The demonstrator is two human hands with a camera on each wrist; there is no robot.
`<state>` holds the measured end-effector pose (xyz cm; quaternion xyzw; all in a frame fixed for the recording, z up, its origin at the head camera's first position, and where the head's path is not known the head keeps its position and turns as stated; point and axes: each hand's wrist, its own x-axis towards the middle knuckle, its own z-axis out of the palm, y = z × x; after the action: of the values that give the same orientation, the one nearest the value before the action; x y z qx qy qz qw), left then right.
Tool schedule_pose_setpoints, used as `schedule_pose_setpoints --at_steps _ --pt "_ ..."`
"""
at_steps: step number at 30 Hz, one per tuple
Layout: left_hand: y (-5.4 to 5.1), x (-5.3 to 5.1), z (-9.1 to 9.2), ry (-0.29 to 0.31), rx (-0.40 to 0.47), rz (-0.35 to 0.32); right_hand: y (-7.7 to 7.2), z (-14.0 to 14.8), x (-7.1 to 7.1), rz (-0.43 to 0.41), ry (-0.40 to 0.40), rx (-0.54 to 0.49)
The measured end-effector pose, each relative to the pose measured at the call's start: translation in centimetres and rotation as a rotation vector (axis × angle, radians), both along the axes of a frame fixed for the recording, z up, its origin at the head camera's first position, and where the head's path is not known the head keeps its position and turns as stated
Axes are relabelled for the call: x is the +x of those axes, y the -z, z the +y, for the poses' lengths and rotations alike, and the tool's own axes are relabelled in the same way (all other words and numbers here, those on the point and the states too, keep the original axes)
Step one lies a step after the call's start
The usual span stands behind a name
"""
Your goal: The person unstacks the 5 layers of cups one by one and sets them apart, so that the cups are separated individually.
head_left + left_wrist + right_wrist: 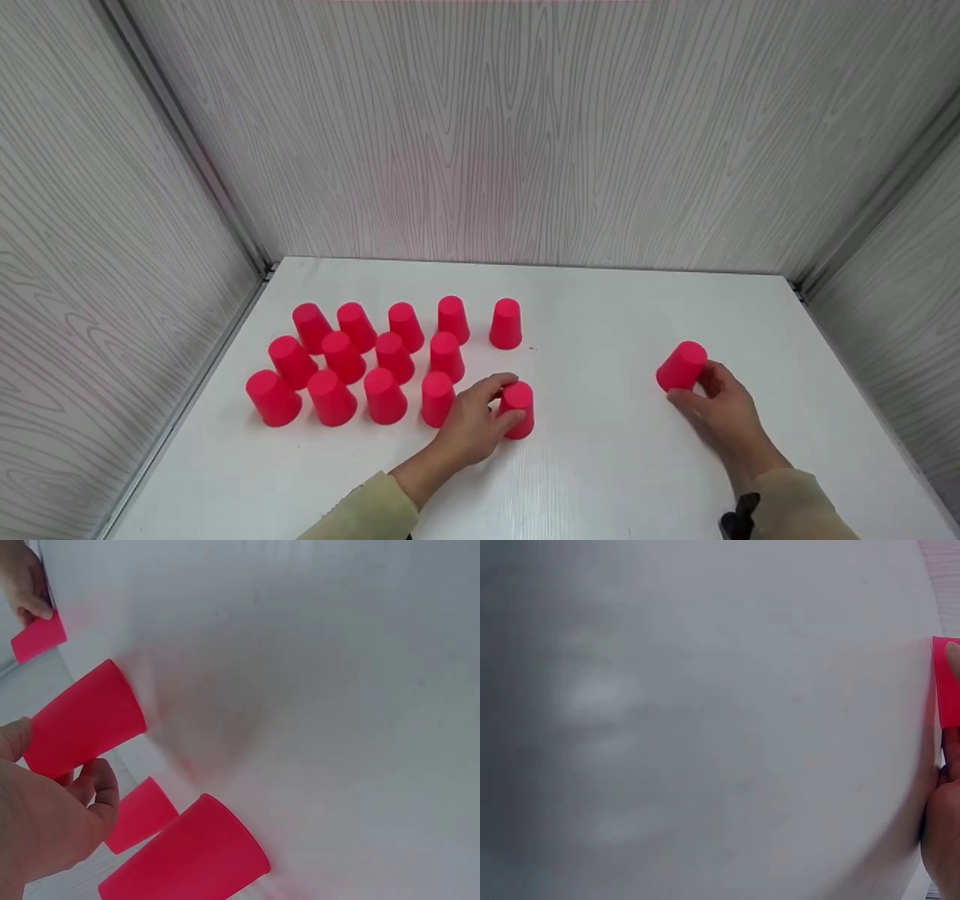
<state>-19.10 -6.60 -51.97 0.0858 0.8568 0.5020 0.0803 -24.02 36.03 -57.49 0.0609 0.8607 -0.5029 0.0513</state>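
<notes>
My left hand [474,421] holds a red cup [523,405] between thumb and fingers, mouth down, at the right end of the front row. In the left wrist view, that cup [86,720] has its rim at or just above the table; I cannot tell which. Over on the right, my right hand [724,409] pinches another upside-down red cup [684,365] by its side. Only part of this cup [949,686] shows at the right edge of the right wrist view. Just left of the left hand stands a red cup [437,397], partly hidden by it.
Several more upside-down red cups stand in three rows on the left, among them a front corner cup [273,397] and a back-row end cup [506,324]. The white table [592,450] is bounded by wood-grain panels [525,135] behind and at both sides.
</notes>
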Motion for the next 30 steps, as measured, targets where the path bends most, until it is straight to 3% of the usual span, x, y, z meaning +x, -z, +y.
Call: schedule_pose_setpoints --at_steps 9,15,22,30 --pt "0.1 0.1 -0.9 0.026 0.038 -0.028 -0.3 0.0 0.0 0.003 0.003 -0.013" --pt "0.5 0.0 -1.3 0.034 0.043 -0.027 -1.2 -1.4 -0.4 0.005 -0.018 0.001" --pt "0.7 0.0 -1.5 0.037 0.043 -0.024 -2.7 -6.6 -2.0 0.050 -0.092 -0.074" --pt "0.8 -0.1 -1.4 0.063 0.025 -0.004 -2.6 -13.7 -3.2 0.107 -0.194 -0.124"
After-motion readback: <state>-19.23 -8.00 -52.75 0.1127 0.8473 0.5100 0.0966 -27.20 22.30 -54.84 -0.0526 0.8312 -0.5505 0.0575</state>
